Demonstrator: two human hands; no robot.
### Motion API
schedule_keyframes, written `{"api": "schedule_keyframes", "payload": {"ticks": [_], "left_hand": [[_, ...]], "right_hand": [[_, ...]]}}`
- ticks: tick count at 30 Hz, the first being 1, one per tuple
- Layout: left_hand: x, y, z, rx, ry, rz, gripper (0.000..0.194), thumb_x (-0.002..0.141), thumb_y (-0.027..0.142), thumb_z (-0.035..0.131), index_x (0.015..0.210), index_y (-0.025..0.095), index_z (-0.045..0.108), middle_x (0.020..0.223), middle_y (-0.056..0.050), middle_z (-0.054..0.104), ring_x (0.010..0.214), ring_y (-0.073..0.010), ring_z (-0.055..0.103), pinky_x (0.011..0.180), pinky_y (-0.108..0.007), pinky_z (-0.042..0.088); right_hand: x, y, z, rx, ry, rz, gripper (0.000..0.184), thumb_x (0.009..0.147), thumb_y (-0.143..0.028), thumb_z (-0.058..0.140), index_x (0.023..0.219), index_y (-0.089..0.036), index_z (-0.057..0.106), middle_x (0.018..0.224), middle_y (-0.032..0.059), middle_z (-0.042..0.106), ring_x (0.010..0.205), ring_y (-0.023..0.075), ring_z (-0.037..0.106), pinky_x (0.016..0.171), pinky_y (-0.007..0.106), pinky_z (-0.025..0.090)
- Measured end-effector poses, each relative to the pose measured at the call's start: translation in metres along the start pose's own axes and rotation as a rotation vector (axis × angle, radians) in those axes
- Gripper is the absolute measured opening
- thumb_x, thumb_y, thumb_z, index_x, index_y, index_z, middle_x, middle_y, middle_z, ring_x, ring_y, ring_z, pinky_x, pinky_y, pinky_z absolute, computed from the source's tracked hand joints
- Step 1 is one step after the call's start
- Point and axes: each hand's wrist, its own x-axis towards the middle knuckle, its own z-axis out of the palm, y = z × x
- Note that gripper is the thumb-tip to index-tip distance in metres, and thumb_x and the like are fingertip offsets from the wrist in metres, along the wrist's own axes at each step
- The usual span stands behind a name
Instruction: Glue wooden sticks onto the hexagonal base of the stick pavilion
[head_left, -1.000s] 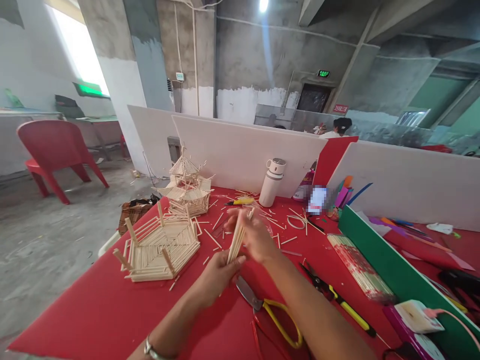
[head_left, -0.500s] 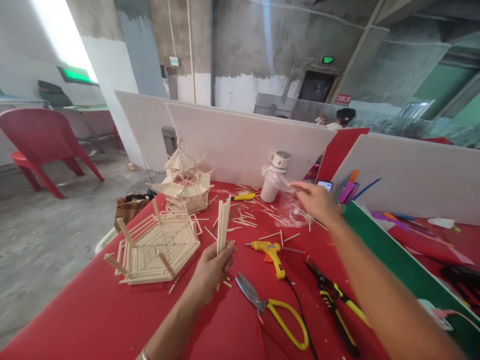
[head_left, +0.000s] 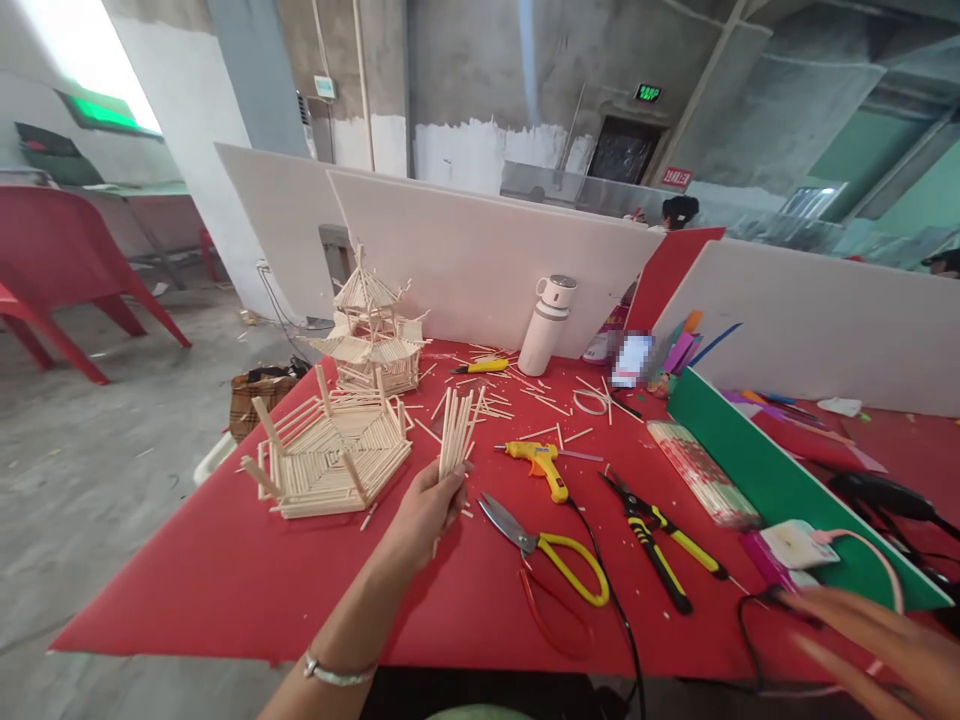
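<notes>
My left hand (head_left: 427,505) is closed around a bundle of thin wooden sticks (head_left: 456,435), which stand roughly upright and fan slightly at the top. At the lower right edge is my right hand (head_left: 885,640), smeared by motion, its fingers stretched out and apart, near a black cable. An eight-sided-looking stick platform (head_left: 337,460) with upright posts lies left of my left hand. Behind it stands a tiered stick pagoda (head_left: 371,335). Right of the bundle lie a yellow glue gun (head_left: 541,465), scissors (head_left: 536,545) with yellow and red handles, and black-and-yellow pliers (head_left: 656,540).
Loose sticks (head_left: 495,400) and a yellow utility knife (head_left: 484,367) are scattered toward the back. A white bottle (head_left: 544,330) stands by the partition (head_left: 465,260). On the right are a phone (head_left: 632,358), a wrapped stick pack (head_left: 705,470), a white charger (head_left: 799,545) and a green divider (head_left: 795,480).
My right hand has gone from beside the bottle, where it held a clear plastic wrapper, down to the lower right. That wrapper is out of sight. My left hand still grips the sticks.
</notes>
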Motion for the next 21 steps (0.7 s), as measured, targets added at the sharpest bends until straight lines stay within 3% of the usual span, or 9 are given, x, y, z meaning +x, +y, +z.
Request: {"api": "schedule_keyframes", "payload": {"ticks": [3,4,6,8,12,16,21], "left_hand": [[-0.024,-0.010,-0.008,0.092,0.015,0.026,0.036,0.074,0.050,0.067,0.080,0.017,0.056,0.050,0.008,0.044,0.037,-0.0036,0.031,0.037,-0.016,0.019],[-0.032,-0.015,-0.010,0.111,0.025,0.017,0.038,0.074,0.052,0.068,0.079,0.017,0.056,0.050,0.008,0.045,0.037,-0.0037,0.031,0.037,-0.016,0.020],[-0.044,-0.026,-0.015,0.142,0.038,-0.015,0.042,0.072,0.056,0.069,0.079,0.017,0.056,0.051,0.006,0.048,0.037,-0.0044,0.034,0.036,-0.016,0.020],[-0.054,-0.038,-0.018,0.154,0.049,-0.060,0.045,0.070,0.058,0.069,0.083,0.017,0.057,0.052,0.005,0.052,0.037,-0.0052,0.035,0.035,-0.017,0.021],[-0.063,-0.049,-0.020,0.044,0.066,-0.153,0.051,0.066,0.057,0.071,0.095,0.018,0.057,0.054,0.006,0.054,0.036,-0.0050,0.030,0.034,-0.017,0.021],[-0.061,-0.048,-0.014,-0.039,0.064,-0.228,0.051,0.063,0.050,0.076,0.098,0.017,0.056,0.056,0.007,0.054,0.037,-0.0038,0.029,0.034,-0.016,0.021],[-0.053,-0.050,-0.010,-0.053,0.037,-0.225,0.050,0.065,0.049,0.076,0.098,0.016,0.057,0.057,0.006,0.055,0.037,-0.0033,0.031,0.034,-0.016,0.023]], "right_hand": [[0.024,-0.070,0.072,-0.022,-0.307,-0.195,0.024,0.092,-0.048,0.053,0.110,-0.045,0.069,0.109,0.0073,0.071,0.091,0.0252,0.070,0.076,0.040,0.057],[0.033,-0.094,0.096,-0.059,-0.356,-0.235,0.028,0.091,-0.046,0.052,0.114,-0.044,0.068,0.109,0.0076,0.071,0.091,0.0260,0.070,0.075,0.040,0.057],[0.049,-0.133,0.140,-0.172,-0.323,-0.235,0.036,0.090,-0.036,0.052,0.123,-0.034,0.065,0.109,0.0094,0.070,0.090,0.0249,0.069,0.071,0.036,0.054],[0.058,-0.152,0.173,-0.318,-0.270,-0.136,0.038,0.085,-0.029,0.059,0.122,-0.026,0.064,0.103,0.0137,0.069,0.090,0.0269,0.067,0.067,0.034,0.050],[0.060,-0.136,0.200,-0.369,-0.307,-0.056,0.037,0.088,-0.018,0.054,0.124,-0.020,0.062,0.095,0.0145,0.070,0.088,0.0279,0.066,0.066,0.034,0.046],[0.053,-0.093,0.199,-0.301,-0.254,-0.090,0.038,0.092,-0.019,0.049,0.129,-0.019,0.058,0.108,0.0134,0.070,0.098,0.0273,0.062,0.082,0.037,0.045],[0.047,-0.047,0.201,-0.146,-0.141,-0.168,0.037,0.098,-0.033,0.043,0.126,-0.015,0.059,0.113,0.0130,0.070,0.103,0.0269,0.060,0.093,0.040,0.044]]}}
